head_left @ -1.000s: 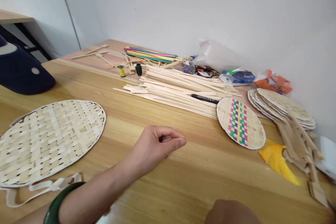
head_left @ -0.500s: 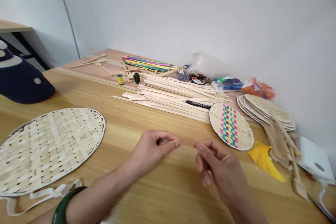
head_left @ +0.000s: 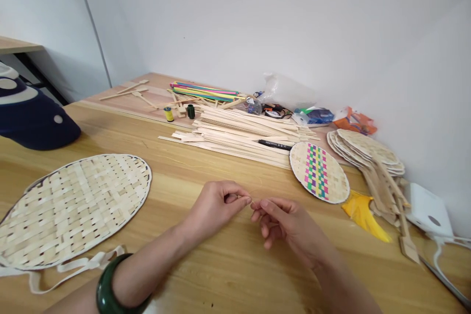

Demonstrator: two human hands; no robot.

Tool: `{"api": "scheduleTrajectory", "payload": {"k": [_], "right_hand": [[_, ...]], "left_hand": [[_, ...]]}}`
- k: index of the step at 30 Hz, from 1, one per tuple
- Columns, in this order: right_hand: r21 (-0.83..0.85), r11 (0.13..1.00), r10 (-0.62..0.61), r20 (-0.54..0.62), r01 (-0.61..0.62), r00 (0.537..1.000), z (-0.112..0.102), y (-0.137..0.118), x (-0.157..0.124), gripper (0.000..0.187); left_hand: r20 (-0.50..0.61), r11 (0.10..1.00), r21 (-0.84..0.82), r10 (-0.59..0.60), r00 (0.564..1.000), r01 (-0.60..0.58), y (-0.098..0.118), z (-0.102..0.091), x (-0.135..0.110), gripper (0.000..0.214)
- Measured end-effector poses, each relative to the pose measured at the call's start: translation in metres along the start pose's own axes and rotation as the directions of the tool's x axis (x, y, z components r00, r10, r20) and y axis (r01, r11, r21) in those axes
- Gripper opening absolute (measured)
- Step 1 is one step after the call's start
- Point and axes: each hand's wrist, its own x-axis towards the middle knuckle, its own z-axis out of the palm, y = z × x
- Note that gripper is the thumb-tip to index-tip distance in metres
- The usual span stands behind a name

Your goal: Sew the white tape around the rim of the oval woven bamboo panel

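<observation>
My left hand (head_left: 217,204) hovers over the middle of the wooden table (head_left: 228,265), thumb and forefinger pinched on a very fine pale thread that barely shows. My right hand (head_left: 283,223) meets it fingertip to fingertip and pinches the same thread. A green bangle (head_left: 106,287) sits on my left wrist. A large oval woven bamboo mat (head_left: 73,203) lies to the left of my hands. A smaller woven oval with coloured strips (head_left: 318,171) lies to the right, beyond my right hand.
A pile of bamboo strips (head_left: 239,132) with a black pen (head_left: 274,144) lies behind the hands. Thread spools (head_left: 169,114), coloured sticks (head_left: 204,91), a plastic bag (head_left: 290,91), stacked woven fans (head_left: 368,149), a yellow feather (head_left: 364,211) and a dark cap (head_left: 33,117) surround the space.
My right hand came up from the lower edge and closed in on my left hand until the fingertips met. The view shifted slightly downward.
</observation>
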Motion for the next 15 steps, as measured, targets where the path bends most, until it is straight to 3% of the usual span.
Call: {"api": "scheduleTrajectory", "payload": {"k": [11, 15], "right_hand": [[-0.052, 0.999, -0.007, -0.043, 0.004, 0.999, 0.0054, -0.0001, -0.0008, 0.035], [0.065, 0.997, -0.036, -0.072, 0.041, 0.997, 0.0081, -0.0007, -0.0014, 0.032]], "left_hand": [[0.014, 0.997, 0.052, 0.049, 0.999, -0.049, -0.0009, 0.0004, -0.0002, 0.019], [0.007, 0.999, 0.030, 0.022, 1.000, -0.022, -0.0017, 0.0034, -0.0016, 0.020]]}}
